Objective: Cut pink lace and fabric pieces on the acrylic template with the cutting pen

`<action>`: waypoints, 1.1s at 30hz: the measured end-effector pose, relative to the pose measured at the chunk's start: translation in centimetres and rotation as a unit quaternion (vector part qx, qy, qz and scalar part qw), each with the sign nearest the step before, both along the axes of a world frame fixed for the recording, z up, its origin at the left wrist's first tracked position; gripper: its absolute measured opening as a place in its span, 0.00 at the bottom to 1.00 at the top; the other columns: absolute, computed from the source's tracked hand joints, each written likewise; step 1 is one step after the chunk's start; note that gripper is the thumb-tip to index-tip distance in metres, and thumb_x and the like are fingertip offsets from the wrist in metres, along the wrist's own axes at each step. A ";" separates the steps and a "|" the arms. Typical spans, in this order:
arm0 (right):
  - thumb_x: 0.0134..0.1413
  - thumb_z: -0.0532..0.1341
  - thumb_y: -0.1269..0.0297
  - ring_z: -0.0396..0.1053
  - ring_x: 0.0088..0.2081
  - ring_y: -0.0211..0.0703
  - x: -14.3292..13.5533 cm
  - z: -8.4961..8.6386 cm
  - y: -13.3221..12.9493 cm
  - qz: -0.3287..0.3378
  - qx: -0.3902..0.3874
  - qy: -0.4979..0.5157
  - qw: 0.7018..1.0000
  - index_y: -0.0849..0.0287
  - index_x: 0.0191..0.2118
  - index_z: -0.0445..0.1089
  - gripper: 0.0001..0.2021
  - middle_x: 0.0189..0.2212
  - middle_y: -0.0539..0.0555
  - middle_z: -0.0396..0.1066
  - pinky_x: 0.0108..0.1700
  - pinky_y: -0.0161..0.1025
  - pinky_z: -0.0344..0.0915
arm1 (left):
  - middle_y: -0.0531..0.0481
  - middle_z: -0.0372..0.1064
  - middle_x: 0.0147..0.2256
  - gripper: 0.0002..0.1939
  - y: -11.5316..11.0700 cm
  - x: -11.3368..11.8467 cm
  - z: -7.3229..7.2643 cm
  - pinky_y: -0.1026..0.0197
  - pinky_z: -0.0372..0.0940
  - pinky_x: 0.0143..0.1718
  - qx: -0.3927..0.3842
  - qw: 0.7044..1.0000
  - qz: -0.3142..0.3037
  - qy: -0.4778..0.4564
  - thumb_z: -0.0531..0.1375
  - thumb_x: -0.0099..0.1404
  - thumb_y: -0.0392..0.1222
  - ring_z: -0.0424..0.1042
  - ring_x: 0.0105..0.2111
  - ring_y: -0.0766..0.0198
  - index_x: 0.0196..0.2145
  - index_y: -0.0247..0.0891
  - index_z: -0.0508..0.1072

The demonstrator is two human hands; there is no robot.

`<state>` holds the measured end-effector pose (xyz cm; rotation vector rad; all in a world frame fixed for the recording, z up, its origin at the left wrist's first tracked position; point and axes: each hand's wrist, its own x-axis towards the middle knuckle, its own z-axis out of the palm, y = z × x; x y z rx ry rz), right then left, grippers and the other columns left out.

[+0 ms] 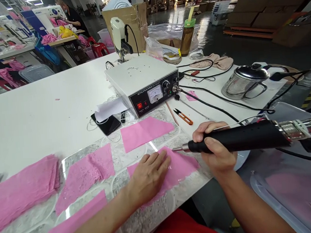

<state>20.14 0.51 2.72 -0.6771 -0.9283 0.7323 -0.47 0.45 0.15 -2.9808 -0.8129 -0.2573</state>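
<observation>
My left hand lies flat, fingers spread a little, on a pink fabric piece near the table's front edge. In my right hand is a black handheld tool with a metal tip, its fingers wrapped round the grip. The tip points left and meets the fabric close to my left fingertips. Another pink piece lies just behind, and a lace-patterned pink piece is to the left. A thick pink stack rests at the far left.
A white control box stands behind the fabric, cables running right. Orange snips, a black phone, a steel mug and a brown bottle are on the table. People sit at sewing machines at the back left.
</observation>
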 end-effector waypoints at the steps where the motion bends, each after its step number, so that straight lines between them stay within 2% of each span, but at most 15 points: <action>1: 0.44 0.61 0.70 0.63 0.25 0.36 0.2 0.1 -0.1 -0.008 0.001 0.003 1.000 0.58 0.31 0.67 0.05 0.30 0.50 0.66 0.29 0.39 0.62 | 0.37 0.64 0.55 0.18 0.0 0.0 0.0 0.53 0.62 0.40 0.001 1.000 -0.001 0.002 0.49 0.67 0.31 0.66 0.46 0.53 0.54 0.31 0.64; 5: 0.43 0.61 0.69 0.62 0.24 0.37 1.2 0.1 -1.0 -0.037 0.003 0.005 0.999 0.58 0.31 0.69 0.05 0.29 0.51 0.66 0.26 0.39 0.62 | 0.37 0.64 0.54 0.19 -0.1 0.0 0.2 0.52 0.62 0.40 0.005 1.000 -0.005 0.013 0.49 0.67 0.30 0.66 0.46 0.53 0.55 0.32 0.63; 11: 0.43 0.62 0.68 0.62 0.24 0.36 2.0 0.1 -2.0 -0.033 -0.012 -0.002 0.999 0.58 0.31 0.69 0.05 0.29 0.51 0.66 0.26 0.38 0.62 | 0.36 0.64 0.55 0.21 -0.2 0.0 0.3 0.52 0.61 0.42 0.012 1.000 -0.008 0.027 0.49 0.66 0.30 0.66 0.46 0.52 0.56 0.32 0.61; 18: 0.44 0.63 0.68 0.63 0.24 0.36 2.0 0.1 -1.9 -0.029 -0.005 -0.008 1.000 0.58 0.31 0.69 0.05 0.29 0.52 0.66 0.27 0.39 0.63 | 0.36 0.64 0.55 0.20 -0.2 0.2 0.5 0.52 0.62 0.41 0.019 0.999 -0.004 0.038 0.50 0.65 0.30 0.67 0.46 0.51 0.55 0.32 0.62; 27: 0.43 0.64 0.66 0.62 0.24 0.37 1.8 0.4 -1.7 -0.027 -0.026 -0.025 0.999 0.57 0.30 0.67 0.06 0.28 0.50 0.66 0.27 0.40 0.63 | 0.36 0.63 0.55 0.20 -0.1 0.0 0.0 0.51 0.62 0.41 0.020 1.000 -0.002 0.021 0.50 0.66 0.29 0.67 0.47 0.51 0.55 0.33 0.63; 33: 0.42 0.64 0.63 0.61 0.23 0.37 3.3 0.9 -2.8 -0.077 -0.035 -0.019 0.996 0.56 0.29 0.67 0.06 0.28 0.51 0.64 0.25 0.40 0.62 | 0.36 0.63 0.55 0.21 0.0 0.0 -0.1 0.51 0.63 0.41 0.020 1.000 -0.004 0.000 0.49 0.65 0.29 0.67 0.47 0.51 0.55 0.35 0.63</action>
